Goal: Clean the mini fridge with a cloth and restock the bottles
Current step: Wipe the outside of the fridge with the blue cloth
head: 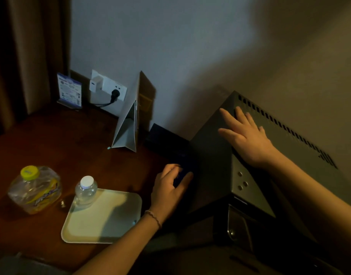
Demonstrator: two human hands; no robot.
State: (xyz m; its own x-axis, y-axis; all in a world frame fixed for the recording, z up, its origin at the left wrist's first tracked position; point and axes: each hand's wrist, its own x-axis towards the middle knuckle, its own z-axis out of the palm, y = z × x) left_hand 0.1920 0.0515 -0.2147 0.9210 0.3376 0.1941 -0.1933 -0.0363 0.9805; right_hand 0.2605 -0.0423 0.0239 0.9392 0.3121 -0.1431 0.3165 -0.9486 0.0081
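Observation:
The mini fridge is a dark grey metal box at the right, with vent slots along its far top edge. My right hand lies flat on its top, fingers spread and holding nothing. My left hand is curled against the fridge's left side, thumb and fingers closed on a dark blue thing that looks like a cloth; the dim light hides its shape. A small clear bottle with a white cap stands on the corner of a pale tray. A larger bottle with a yellow cap stands left of the tray.
All of this sits on a dark wooden table. A folded paper bag stands against the wall, a dark box beside it. A wall socket with a charger and plug and a blue card stand are at the back left, next to a curtain.

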